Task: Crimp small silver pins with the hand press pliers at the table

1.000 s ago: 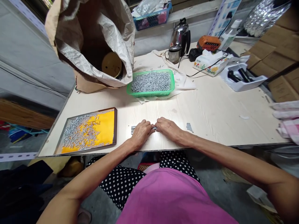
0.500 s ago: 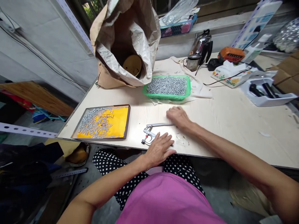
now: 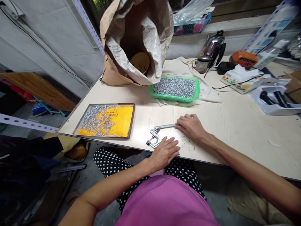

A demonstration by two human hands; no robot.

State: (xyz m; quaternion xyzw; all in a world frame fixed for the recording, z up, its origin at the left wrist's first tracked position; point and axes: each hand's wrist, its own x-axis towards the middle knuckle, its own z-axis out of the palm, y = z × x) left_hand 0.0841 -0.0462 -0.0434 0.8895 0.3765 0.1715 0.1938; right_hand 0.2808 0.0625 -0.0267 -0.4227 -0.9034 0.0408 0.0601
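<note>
A metal hand press shaped like pliers, with a C-shaped jaw, a small spring and a red mark, lies on the table near its front edge. My left hand rests flat over its lower arm, fingers stretched out. That arm is mostly hidden under the hand. The fingers of my right hand are bent around the end of the long upper handle. To the left is a shallow tray with a yellow bottom and many small silver metal pins. A green basket behind is full of similar pins.
A large open paper sack stands at the back left. Along the back right are a metal kettle, a cup, an orange battery pack, a tissue pack and a white container. Small scraps lie near my right hand.
My right hand, blurred before, has come slightly toward me and now has its fingers at the handle's end. My left hand stays over the press. The camera view has shifted a little.
</note>
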